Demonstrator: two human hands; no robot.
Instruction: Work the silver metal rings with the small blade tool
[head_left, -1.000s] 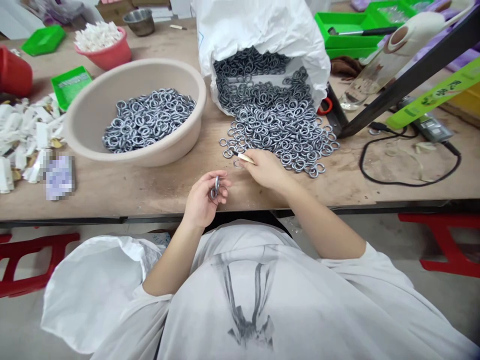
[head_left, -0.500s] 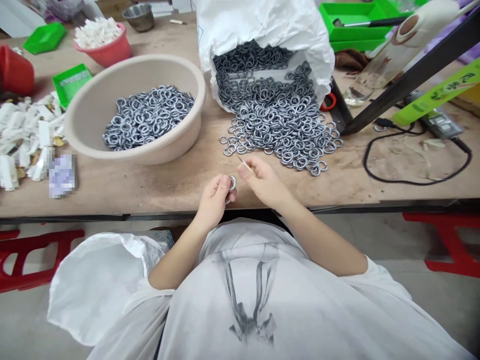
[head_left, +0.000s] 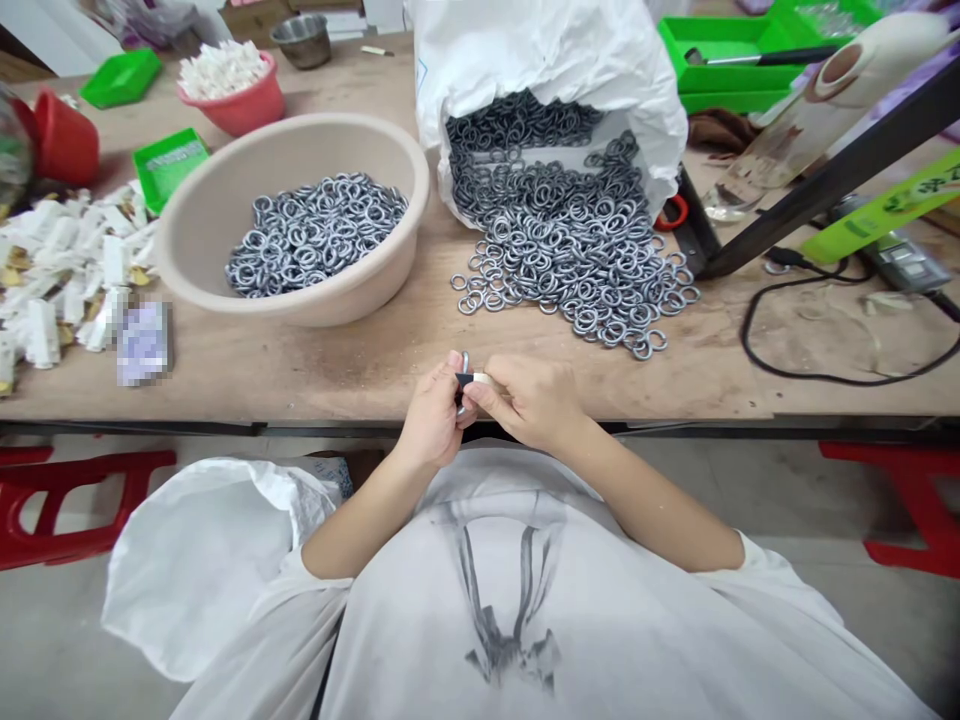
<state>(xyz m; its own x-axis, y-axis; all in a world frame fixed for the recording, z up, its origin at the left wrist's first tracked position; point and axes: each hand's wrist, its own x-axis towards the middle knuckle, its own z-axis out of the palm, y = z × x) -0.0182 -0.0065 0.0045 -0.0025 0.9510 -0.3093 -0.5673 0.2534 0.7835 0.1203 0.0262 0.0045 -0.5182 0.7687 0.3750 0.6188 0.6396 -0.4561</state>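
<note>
My left hand (head_left: 433, 415), fingers closed, grips a grey metallic-looking ring (head_left: 465, 358) at the table's front edge. My right hand (head_left: 541, 400) is closed round a small tool with a pale handle and a dark flat end (head_left: 477, 379). That dark end lies at the ring, between the two hands; whether it touches the ring I cannot tell. Beyond my hands, a heap of similar rings (head_left: 562, 250) spills from a white sack (head_left: 540, 45) lying on its side. To the left, a beige basin (head_left: 367, 290) holds many more rings (head_left: 315, 235).
White plastic pieces (head_left: 67, 270) lie at the far left, near a green tray (head_left: 154, 185) and a pink bowl (head_left: 240, 115). On the right are a dark metal bar (head_left: 825, 190), a black cable (head_left: 750, 350) and a bottle (head_left: 795, 140). Red stools (head_left: 915, 500) stand below.
My right hand has come down and left to meet my left hand. The tool's dark end is now at the ring. The view has shifted slightly.
</note>
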